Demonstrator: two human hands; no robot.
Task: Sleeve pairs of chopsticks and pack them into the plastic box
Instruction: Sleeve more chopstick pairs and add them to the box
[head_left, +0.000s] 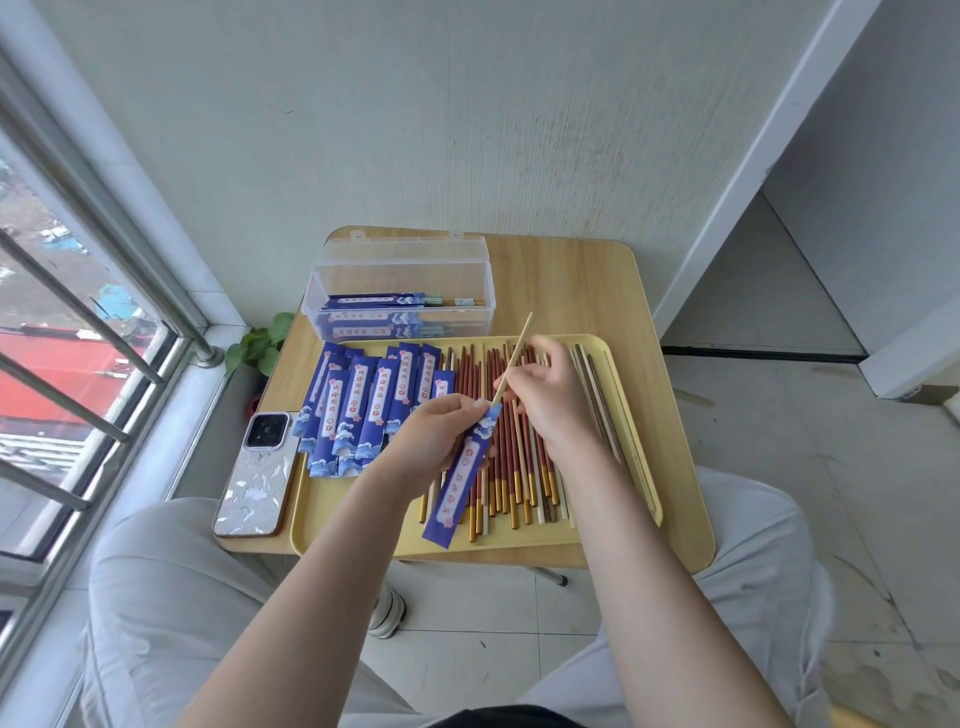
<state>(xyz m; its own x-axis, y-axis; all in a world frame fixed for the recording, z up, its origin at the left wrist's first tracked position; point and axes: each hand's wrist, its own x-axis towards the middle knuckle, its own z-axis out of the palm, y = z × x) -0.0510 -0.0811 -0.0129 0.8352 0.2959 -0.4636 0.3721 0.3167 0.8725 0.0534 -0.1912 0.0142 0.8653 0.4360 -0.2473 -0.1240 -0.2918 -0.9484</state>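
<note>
Sleeving in progress, chopstick part-way into sleeve.
Left hand (434, 434) grips sleeve (464, 475) over tray (670, 470); right hand (550, 397) pinches chopstick (514, 364), tip at sleeve mouth, axes roughly collinear, slanting up-right. Box (400, 296) lies beyond the hands, nearer the left one.

Pale wood-grain tabletop (576, 280), smooth and matt, under a pale yellow plastic tray (675, 519) with a soft sheen. Clear, glossy plastic box (400, 270); printed blue paper sleeves (363, 410), lightly shiny; loose red-and-gold lacquered chopsticks (511, 467) beside plain pale wooden ones, one bare light wooden chopstick (514, 358) matt. Glossy, embossed silvery phone case (257, 483); dull metal window bars (78, 312); rough matt wall (415, 130); light grey cloth trousers (171, 597).
</note>
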